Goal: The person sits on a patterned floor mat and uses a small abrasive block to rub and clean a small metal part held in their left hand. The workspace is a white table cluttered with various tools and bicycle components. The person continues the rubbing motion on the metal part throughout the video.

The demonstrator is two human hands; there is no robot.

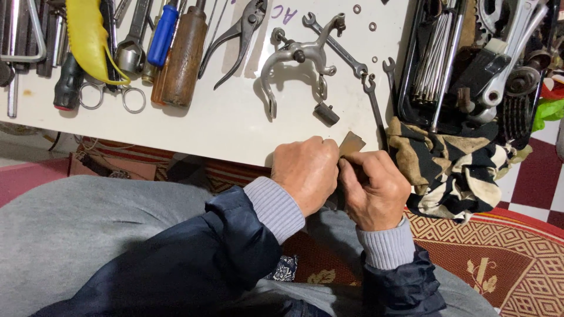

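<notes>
White bench point(223, 126) was packed w/ tools: pliers point(238, 36), brake caliper point(296, 61), a wrench point(376, 103), wooden-handled driver point(183, 56), scissors point(111, 97). Both hands sat at the near edge, pressed together. Left hand point(305, 173) and right hand point(373, 191) were both clamped on a small flat tan piece point(351, 142), only its corner poking out above the fingers. Dirty rag point(452, 167) lay just right of them, tray point(411, 88) of bike parts behind it.

White bench point(223, 123) beyond hands point(338, 182): brake caliper point(299, 58), pliers point(238, 38), spanners point(338, 44), wooden-handled screwdriver point(182, 58), scissors point(111, 97); patterned rag point(452, 170) just right.
</notes>
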